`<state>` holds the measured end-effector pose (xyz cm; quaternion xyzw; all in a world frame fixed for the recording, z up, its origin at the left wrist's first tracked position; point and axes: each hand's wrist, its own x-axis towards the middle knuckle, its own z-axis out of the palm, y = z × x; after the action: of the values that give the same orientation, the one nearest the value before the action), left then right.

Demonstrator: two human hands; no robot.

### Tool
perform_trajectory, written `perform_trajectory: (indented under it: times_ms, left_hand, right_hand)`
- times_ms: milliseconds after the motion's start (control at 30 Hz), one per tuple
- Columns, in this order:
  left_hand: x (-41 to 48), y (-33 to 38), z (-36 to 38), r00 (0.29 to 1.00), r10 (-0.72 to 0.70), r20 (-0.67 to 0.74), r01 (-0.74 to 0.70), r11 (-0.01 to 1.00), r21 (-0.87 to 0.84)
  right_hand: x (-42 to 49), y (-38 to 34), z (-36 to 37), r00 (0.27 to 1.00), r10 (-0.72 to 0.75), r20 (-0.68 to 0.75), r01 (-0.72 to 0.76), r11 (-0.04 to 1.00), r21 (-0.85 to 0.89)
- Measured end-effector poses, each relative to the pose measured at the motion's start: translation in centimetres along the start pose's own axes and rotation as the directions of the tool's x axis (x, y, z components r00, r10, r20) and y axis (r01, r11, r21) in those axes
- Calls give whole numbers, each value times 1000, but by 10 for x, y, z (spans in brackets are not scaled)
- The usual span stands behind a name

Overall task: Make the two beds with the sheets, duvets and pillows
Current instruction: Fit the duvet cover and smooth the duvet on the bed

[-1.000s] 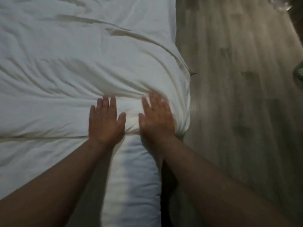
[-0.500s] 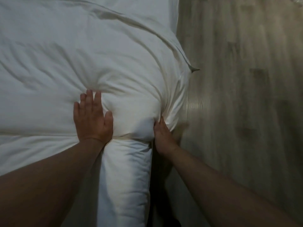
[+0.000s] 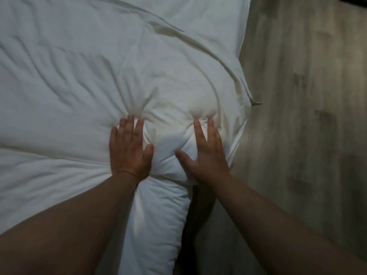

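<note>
No text, label, brand, number or sign can be read. The white duvet (image 3: 99, 80) shows plain cloth, and the wood floor (image 3: 301, 135) bears no markings. A small tab (image 3: 256, 104) at the duvet's corner is too small and blurred to show any print.

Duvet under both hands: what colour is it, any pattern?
Plain white duvet, no pattern, only creases; it shows best in the head view.
</note>
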<state>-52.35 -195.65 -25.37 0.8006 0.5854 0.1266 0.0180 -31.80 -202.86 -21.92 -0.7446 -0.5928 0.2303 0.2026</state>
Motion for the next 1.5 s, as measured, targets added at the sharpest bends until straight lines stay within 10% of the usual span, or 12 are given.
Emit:
perform_trajectory:
  times_ms: [433, 733, 1133, 1500]
  left_hand:
    - [6, 1, 0, 996, 4, 91, -2, 1000, -13]
    - [3, 20, -177, 777, -23, 630, 209, 952, -224]
    - [-22, 97, -459, 938, 29, 344, 125, 901, -415]
    - [0, 225, -509, 951, -19, 309, 128, 933, -337]
  right_hand:
    - [24, 9, -5, 945, 149, 290, -136, 989, -64]
    - [-35, -78, -150, 879, 180, 442, -90, 972, -217]
    - [-130, -198, -370, 968, 123, 221, -82, 979, -186]
    - [-133, -112, -520, 983, 13, 186, 22, 982, -186]
